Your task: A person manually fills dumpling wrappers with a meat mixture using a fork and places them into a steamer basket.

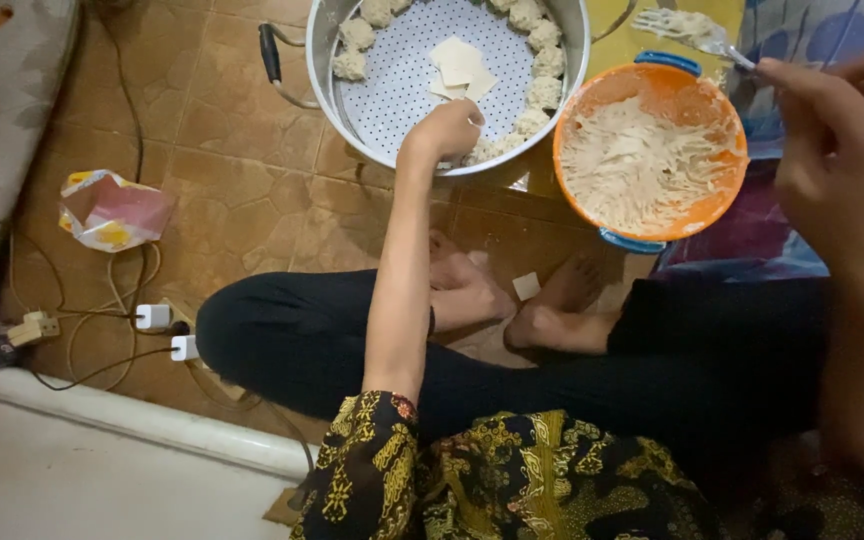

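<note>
Progress: a ring of pale filled dumplings (pixel 544 62) is seen laid along the rim of the round perforated metal steamer tray (pixel 402 90). The ring is judged roughly half closed; the left stretch of the rim and the whole middle are bare. A small stack of square white wrappers (pixel 458 66) lies at the tray's centre, unused. The round orange plastic bowl with blue handles (pixel 652 160), just right of the tray, is seen well filled with pale shredded filling, so much work is judged left.

Left hand (pixel 447 130): fingers curled together at the tray's near rim, against a dumpling; whether it is pinched cannot be told.
Right hand (pixel 847 150): fingers closed on the handle of a metal fork (pixel 687 28) loaded with filling, held above the bowl's far edge.

Setting: no raised surface; everything stands on a brown tiled floor (pixel 242 190). Crossed legs in dark trousers are noted. At left: a crumpled pink-and-yellow wrapper (pixel 112 210), white plugs (pixel 167 330) with cables.
</note>
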